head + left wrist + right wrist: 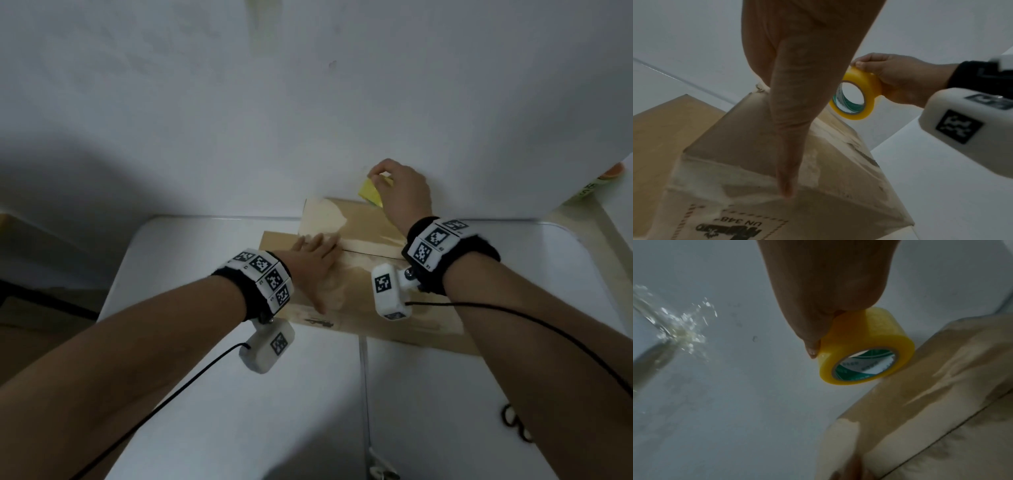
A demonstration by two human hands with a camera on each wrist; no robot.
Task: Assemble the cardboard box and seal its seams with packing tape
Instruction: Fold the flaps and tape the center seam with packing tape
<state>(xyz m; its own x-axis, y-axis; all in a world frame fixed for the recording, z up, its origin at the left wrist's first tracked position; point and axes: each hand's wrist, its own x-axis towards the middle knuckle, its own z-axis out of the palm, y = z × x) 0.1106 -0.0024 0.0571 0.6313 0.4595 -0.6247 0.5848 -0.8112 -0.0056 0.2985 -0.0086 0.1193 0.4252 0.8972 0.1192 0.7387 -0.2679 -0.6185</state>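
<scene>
Head view: the cardboard box (363, 274) lies on the white table (191, 260) against the wall (274, 120). The right hand (404, 188) grips the yellow tape roll (370, 192) at the box's far edge. The left hand (313, 257) presses flat, fingers straight, on the box top.

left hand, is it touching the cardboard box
Touching: the head view shows the left hand lying flat on the cardboard box top.
</scene>
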